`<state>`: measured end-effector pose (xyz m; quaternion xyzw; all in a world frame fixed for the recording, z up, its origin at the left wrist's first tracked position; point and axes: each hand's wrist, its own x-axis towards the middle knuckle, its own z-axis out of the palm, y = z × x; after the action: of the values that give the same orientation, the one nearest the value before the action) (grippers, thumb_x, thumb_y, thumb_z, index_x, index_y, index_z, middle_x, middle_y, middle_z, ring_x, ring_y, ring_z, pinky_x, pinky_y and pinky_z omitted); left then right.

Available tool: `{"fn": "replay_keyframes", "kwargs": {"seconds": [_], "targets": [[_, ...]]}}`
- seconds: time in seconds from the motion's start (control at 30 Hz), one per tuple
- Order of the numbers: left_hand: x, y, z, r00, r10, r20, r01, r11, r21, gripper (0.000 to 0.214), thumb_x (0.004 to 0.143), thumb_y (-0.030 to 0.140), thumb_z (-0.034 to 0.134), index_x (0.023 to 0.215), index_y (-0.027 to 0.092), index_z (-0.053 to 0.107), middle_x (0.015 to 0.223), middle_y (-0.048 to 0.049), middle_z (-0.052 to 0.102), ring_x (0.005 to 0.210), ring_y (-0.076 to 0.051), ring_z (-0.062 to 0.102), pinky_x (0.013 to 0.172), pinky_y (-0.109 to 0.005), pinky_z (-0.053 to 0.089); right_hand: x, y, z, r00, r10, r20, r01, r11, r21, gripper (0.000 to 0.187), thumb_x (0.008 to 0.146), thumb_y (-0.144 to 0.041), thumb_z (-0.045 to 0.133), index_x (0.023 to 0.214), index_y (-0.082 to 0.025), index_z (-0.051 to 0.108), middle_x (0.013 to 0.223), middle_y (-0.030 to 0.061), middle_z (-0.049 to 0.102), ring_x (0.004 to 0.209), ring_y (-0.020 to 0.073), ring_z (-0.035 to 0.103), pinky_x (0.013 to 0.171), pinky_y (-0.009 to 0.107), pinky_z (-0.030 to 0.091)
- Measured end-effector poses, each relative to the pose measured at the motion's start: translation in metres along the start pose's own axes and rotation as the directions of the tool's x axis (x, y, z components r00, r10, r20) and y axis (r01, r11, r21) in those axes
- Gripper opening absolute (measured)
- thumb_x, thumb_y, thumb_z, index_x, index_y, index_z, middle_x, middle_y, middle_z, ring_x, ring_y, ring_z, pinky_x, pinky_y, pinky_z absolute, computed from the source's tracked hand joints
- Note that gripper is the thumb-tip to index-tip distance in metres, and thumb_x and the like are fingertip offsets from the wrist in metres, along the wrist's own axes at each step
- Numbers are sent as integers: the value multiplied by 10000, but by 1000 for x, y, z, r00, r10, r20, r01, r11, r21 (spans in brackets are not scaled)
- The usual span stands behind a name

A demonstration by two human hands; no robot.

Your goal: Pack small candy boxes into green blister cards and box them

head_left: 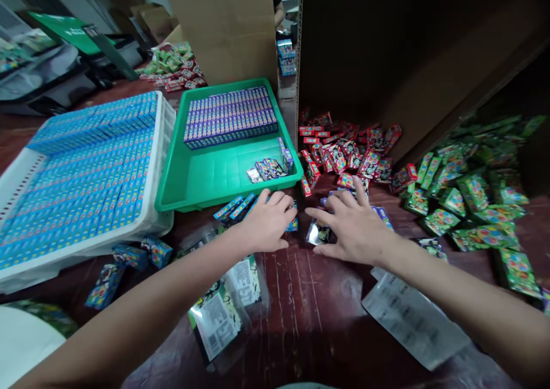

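Observation:
My left hand (268, 221) is over a few small blue boxes (243, 207) on the table, its fingers bent and a little apart, the thumb held off to the side. One blue box shows just past its fingertips. My right hand (352, 227) spreads its fingers over small purple boxes (382, 217), which it partly hides. A shiny dark-and-white packet (317, 233) lies beneath its index finger and thumb. Neither hand visibly grips anything. Clear plastic bags with printed cards (219, 323) lie below my left hand, and a silvery printed sheet (415, 317) lies under my right forearm.
A green tray (206, 185) holds rows of purple boxes; a white crate (161, 220) at left is filled with blue boxes. Piles of red boxes (337, 154) and green boxes (485, 205) lie at right. Cardboard walls (227, 28) stand behind. Part of another person (278, 8) shows through the gap.

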<state>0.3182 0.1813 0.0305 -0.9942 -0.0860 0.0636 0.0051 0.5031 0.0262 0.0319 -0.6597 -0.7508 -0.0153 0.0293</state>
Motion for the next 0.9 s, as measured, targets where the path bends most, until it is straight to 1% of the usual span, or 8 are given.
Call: {"fn": "replay_keyframes", "kwargs": {"seconds": [0.1,0.17,0.3,0.47,0.6,0.67,0.8,0.9], "targets": [[4,1,3,1000,0,-4,0,999,-36,580,735,422,764,1221,152,599,1401,-178,562,1344,-374,395,1065,-507,273,-18,-32,0,967,254,8,-252,965,-75,641,846,-770,563,1111,-207,716,1048,189,698,1053,417,625,966,616,426],[7,6,3,1000,-15,10,16,997,-69,538,742,375,747,1206,155,590,1275,-163,629,1294,-364,437,1055,-496,282,-24,-48,5,918,381,112,-375,924,-71,607,936,-713,472,976,-155,706,897,200,727,874,372,698,789,499,508],[0,30,8,997,-81,-8,80,991,-107,708,755,351,716,1378,106,488,1271,-181,622,1257,-369,463,1069,-507,284,-25,-55,21,821,503,270,-508,860,-58,513,1058,-486,374,912,-107,687,689,179,732,663,307,743,571,340,471],[-25,53,24,973,-232,4,227,945,-235,937,798,363,695,1577,125,232,1377,-163,584,1234,-359,500,1037,-492,340,-19,-49,30,788,558,260,-557,826,-88,475,1058,-455,391,1049,-56,648,664,200,723,661,294,758,581,301,477],[-39,52,33,970,-244,-10,226,914,-337,967,838,307,691,1606,138,128,1448,-170,534,1303,-333,478,1077,-470,336,-18,-47,22,794,551,259,-551,831,-79,489,1064,-442,375,1301,-55,557,665,168,735,640,284,753,613,323,507],[-42,50,36,972,-233,-14,210,900,-381,980,839,308,717,1605,145,128,1469,-171,511,1346,-324,451,1109,-461,326,-23,-40,16,828,502,249,-507,861,-48,545,1049,-480,398,1434,-103,481,821,182,773,697,292,760,661,365,534],[-41,51,40,971,-238,-13,208,872,-444,996,836,343,755,1603,181,139,1465,-168,511,1357,-331,453,1105,-463,357,-28,-23,17,978,100,181,-128,980,150,761,881,-440,686,1547,-210,398,1460,170,581,1163,346,657,934,469,535],[-38,50,35,979,-201,-22,175,898,-403,1039,823,370,780,1607,190,123,1495,-164,503,1356,-326,459,1100,-450,360,-21,-15,24,989,-21,146,-12,976,216,867,790,-321,783,1556,-210,394,1447,137,583,1225,343,579,986,480,519]]}}
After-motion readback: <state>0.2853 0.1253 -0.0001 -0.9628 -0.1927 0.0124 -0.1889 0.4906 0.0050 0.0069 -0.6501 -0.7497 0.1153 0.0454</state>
